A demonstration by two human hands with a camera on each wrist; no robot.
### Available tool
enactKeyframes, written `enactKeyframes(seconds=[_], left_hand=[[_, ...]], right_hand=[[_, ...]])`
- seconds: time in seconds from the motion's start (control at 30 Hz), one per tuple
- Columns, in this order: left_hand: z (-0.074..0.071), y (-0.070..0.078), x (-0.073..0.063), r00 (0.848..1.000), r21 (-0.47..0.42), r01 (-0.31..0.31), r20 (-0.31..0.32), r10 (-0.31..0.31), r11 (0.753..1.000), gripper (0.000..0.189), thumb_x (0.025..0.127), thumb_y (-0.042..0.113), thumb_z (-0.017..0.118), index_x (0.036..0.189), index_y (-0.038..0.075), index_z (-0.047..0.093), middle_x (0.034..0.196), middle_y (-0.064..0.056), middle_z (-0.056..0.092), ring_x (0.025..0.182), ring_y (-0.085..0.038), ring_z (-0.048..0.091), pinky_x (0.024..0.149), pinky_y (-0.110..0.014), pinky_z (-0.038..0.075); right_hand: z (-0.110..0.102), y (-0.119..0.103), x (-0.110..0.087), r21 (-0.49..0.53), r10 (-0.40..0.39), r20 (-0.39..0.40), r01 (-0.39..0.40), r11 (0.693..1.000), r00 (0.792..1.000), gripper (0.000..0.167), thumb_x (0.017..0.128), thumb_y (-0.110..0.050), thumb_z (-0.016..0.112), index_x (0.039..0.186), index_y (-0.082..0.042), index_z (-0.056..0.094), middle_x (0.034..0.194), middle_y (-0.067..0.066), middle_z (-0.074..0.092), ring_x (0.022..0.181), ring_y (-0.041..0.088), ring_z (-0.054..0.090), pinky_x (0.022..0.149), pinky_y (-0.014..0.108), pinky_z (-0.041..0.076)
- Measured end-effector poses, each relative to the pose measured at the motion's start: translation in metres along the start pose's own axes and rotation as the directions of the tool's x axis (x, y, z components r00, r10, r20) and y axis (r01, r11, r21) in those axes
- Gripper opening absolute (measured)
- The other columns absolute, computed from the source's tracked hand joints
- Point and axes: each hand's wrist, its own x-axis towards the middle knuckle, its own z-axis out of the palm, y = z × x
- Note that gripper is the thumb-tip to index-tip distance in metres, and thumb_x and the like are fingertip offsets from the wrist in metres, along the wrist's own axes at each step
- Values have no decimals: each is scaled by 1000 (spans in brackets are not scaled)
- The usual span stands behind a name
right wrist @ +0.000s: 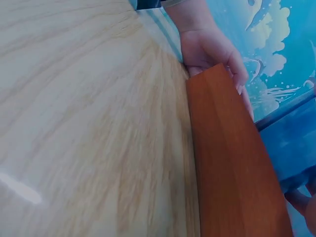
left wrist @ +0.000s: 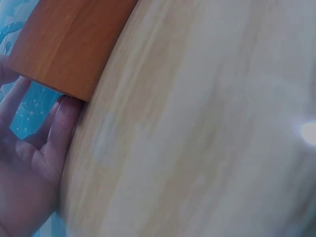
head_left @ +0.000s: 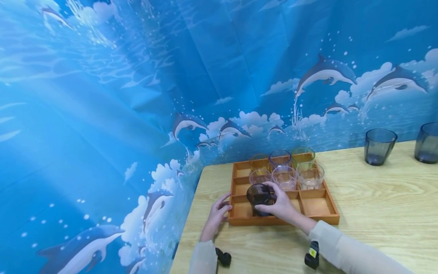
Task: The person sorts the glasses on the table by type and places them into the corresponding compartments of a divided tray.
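In the head view my right hand grips a dark tinted glass, thumb on the near side and fingers on the far side. The glass stands upright at the second front compartment from the left of a wooden divided tray. My left hand rests its fingers against the tray's left side. The left wrist view shows these fingers at the tray's corner. In the right wrist view the glass appears blue beyond the tray's front wall, with the right hand partly out of frame.
Several clear and tinted glasses fill the tray's back and middle rows, among them a yellow-green glass and a clear glass. Two dark glasses, one nearer, stand at the table's back right. A dolphin-print backdrop hangs behind the table.
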Motion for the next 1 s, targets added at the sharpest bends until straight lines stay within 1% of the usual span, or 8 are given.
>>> enactKeyframes(seconds=[0.2, 0.37, 0.47, 0.53, 0.6, 0.7, 0.8, 1.0], left_hand=[[-1, 2, 0, 1000, 25, -6, -15, 6, 1000, 48, 86, 21, 61, 133, 26, 52, 125, -12, 50, 105, -23, 51, 62, -33, 50], [0, 5, -2, 1000, 11, 2, 0, -2, 1000, 50, 86, 17, 61, 135, 21, 51, 123, -12, 51, 101, -21, 53, 61, -32, 50], [2, 16, -9, 1000, 13, 7, 12, -7, 1000, 51, 86, 14, 59, 136, 16, 49, 122, -13, 52, 99, -20, 53, 61, -32, 50], [4, 24, -14, 1000, 14, 14, 16, -14, 1000, 51, 86, 13, 59, 136, 15, 48, 121, -13, 52, 98, -19, 53, 62, -32, 50], [5, 30, -18, 1000, 17, 17, 19, -18, 1000, 51, 87, 14, 58, 137, 15, 48, 122, -12, 51, 99, -19, 53, 63, -32, 50], [5, 30, -18, 1000, 11, 19, 24, -19, 1000, 52, 86, 14, 58, 137, 16, 48, 123, -12, 51, 100, -20, 53, 64, -33, 50], [5, 28, -18, 1000, 8, 3, 28, -4, 1000, 52, 86, 13, 59, 137, 15, 47, 122, -13, 51, 99, -19, 54, 63, -33, 50], [4, 25, -18, 999, -2, -26, 32, 26, 1000, 52, 86, 13, 60, 137, 14, 48, 120, -14, 52, 95, -16, 55, 58, -32, 51]], right_hand=[[-5, 1, -1, -2, -3, 28, 3, 1000, 1000, 76, 66, -20, 84, 129, -4, 44, 119, 17, 52, 100, 38, 56, 79, 44, 48], [-14, -2, -4, 10, 2, 82, -3, 1000, 997, 73, 72, -20, 80, 133, -6, 43, 124, 17, 50, 104, 38, 54, 83, 43, 47], [-21, -1, -6, 16, -30, 90, 28, 999, 996, 69, 75, -18, 77, 133, -4, 43, 125, 17, 50, 107, 37, 52, 86, 48, 46], [-26, -9, -9, 15, -60, 87, 59, 998, 994, 65, 76, -13, 75, 132, -1, 43, 122, 19, 52, 106, 38, 52, 85, 52, 44], [-31, -11, -11, 3, -85, 81, 85, 996, 993, 63, 77, -10, 74, 131, 1, 44, 120, 19, 54, 105, 38, 53, 85, 52, 45], [-39, -13, -14, -13, -114, 76, 116, 993, 990, 56, 79, -7, 72, 127, 5, 46, 116, 21, 57, 100, 39, 55, 82, 49, 47], [-45, -1, -16, -20, -121, 80, 123, 992, 989, 48, 81, -8, 70, 123, 4, 50, 115, 20, 58, 98, 36, 57, 80, 44, 49], [-56, 3, -23, -26, -110, 82, 113, 993, 990, 39, 85, -9, 66, 120, 4, 54, 111, 21, 60, 93, 27, 61, 76, 35, 51]])
